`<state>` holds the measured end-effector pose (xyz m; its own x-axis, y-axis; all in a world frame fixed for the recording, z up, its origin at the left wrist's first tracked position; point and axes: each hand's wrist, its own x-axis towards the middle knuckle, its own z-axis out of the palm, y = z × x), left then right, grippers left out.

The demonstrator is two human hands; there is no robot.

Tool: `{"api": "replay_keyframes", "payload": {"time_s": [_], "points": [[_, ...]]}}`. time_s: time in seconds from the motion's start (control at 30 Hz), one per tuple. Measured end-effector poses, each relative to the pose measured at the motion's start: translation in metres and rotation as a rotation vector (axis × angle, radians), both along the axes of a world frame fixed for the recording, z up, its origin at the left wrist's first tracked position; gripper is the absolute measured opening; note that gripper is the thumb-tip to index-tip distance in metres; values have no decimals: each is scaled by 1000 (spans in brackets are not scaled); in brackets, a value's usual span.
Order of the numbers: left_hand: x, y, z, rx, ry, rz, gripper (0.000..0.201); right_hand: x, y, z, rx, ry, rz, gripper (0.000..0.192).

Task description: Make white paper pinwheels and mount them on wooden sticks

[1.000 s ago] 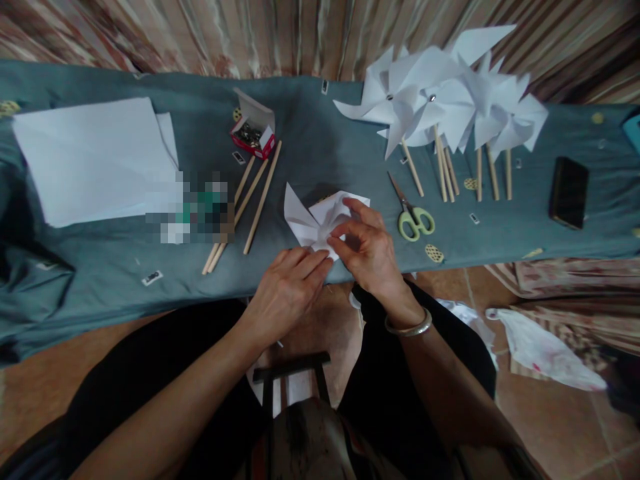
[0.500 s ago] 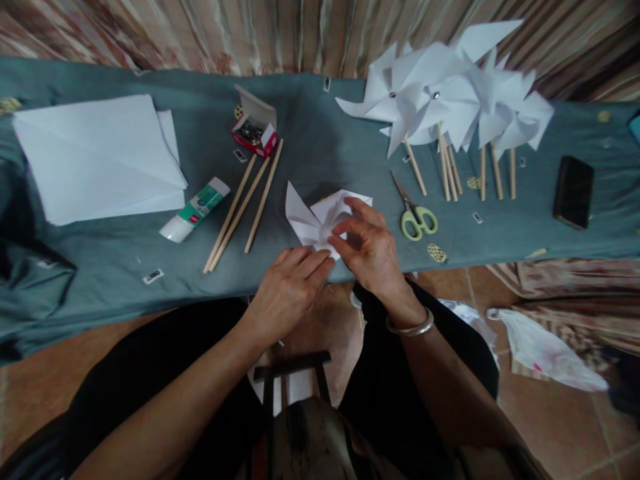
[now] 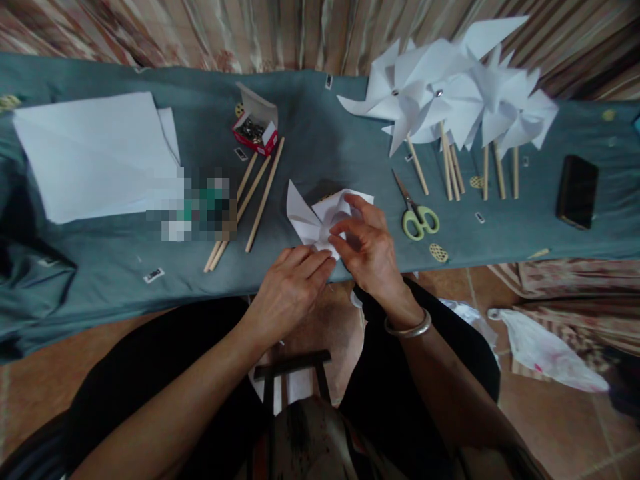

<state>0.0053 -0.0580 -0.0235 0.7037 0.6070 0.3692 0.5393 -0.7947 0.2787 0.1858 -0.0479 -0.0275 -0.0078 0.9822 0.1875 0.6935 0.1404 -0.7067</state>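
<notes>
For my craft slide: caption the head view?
Both hands, left hand and right hand, fold white paper beside scissors.

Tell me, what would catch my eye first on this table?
Probably the cluster of white paper pinwheels on wooden sticks at the far right. Next, at the near edge, the left hand and right hand pinching a folded white paper piece, with green-handled scissors just to its right.

right hand (image 3: 373, 250) fingers curled slightly tighter over folded paper (image 3: 320, 217), otherwise hardly any movement
</notes>
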Motion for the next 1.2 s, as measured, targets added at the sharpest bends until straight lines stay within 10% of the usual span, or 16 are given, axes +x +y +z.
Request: {"api": "replay_keyframes", "payload": {"time_s": [1.2], "points": [[-1, 1, -1, -18, -3, 0, 21, 1, -7, 5, -10, -30, -104, 18]]}}
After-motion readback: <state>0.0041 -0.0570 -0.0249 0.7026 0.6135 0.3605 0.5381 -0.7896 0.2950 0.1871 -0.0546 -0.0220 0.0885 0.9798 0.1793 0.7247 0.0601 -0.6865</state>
